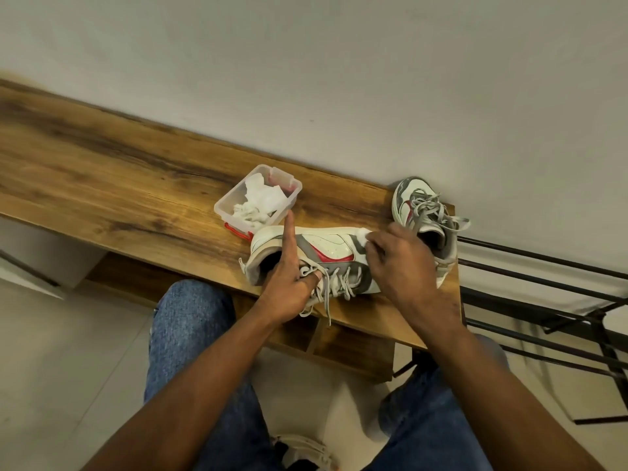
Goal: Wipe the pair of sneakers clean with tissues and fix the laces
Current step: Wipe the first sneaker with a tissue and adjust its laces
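Note:
A white, grey and red sneaker (326, 246) lies on its side on the wooden table (119, 185), its loose laces hanging over the front edge. My left hand (290, 280) grips it at the opening, thumb on the tongue and index finger stretched straight up. My right hand (397, 263) covers the toe end and presses a white tissue (365, 235) against the sneaker's side. The second sneaker (424, 215) stands at the table's far right corner with its laces undone.
A clear plastic box (231, 202) with red clips holds crumpled white tissues just behind the lying sneaker. A black metal rack (543, 300) stands right of the table. My knees in blue jeans are below the table's edge, over a tiled floor.

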